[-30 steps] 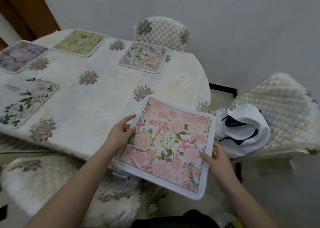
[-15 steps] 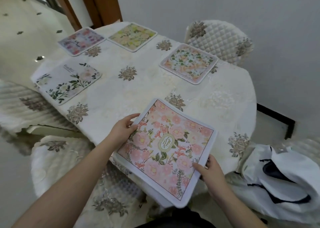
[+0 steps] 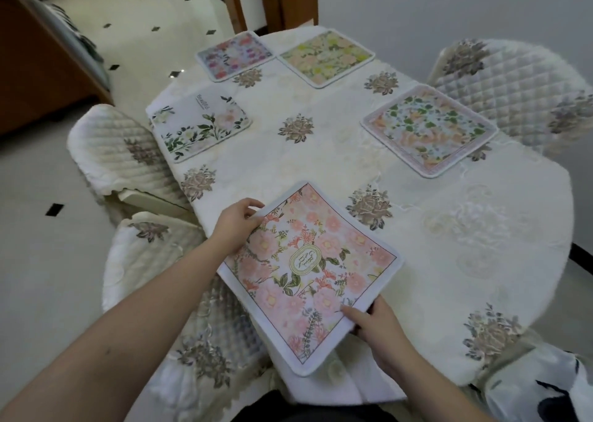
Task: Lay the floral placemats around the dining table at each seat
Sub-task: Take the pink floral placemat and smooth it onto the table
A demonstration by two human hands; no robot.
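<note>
A pink floral placemat (image 3: 316, 270) hangs over the near edge of the dining table (image 3: 449, 229), its far half above the cream tablecloth. My left hand (image 3: 239, 225) grips its left edge, thumb on top. My right hand (image 3: 373, 323) pinches its near right edge. Several other placemats lie flat on the table: a white one with green leaves (image 3: 199, 126) at the left, a purple-pink one (image 3: 236, 55) and a yellow-green one (image 3: 325, 57) at the far end, an orange-green one (image 3: 428, 129) at the right.
Quilted chairs stand around the table: two at the left (image 3: 106, 148) (image 3: 144, 261) and one at the far right (image 3: 513, 81). A white bag with black trim (image 3: 545, 386) lies on a seat at the bottom right. A wooden doorframe (image 3: 272, 1) stands behind the table.
The view has swung left and over the table. Both hands have carried the pink placemat from beside the table's corner to over its near edge.
</note>
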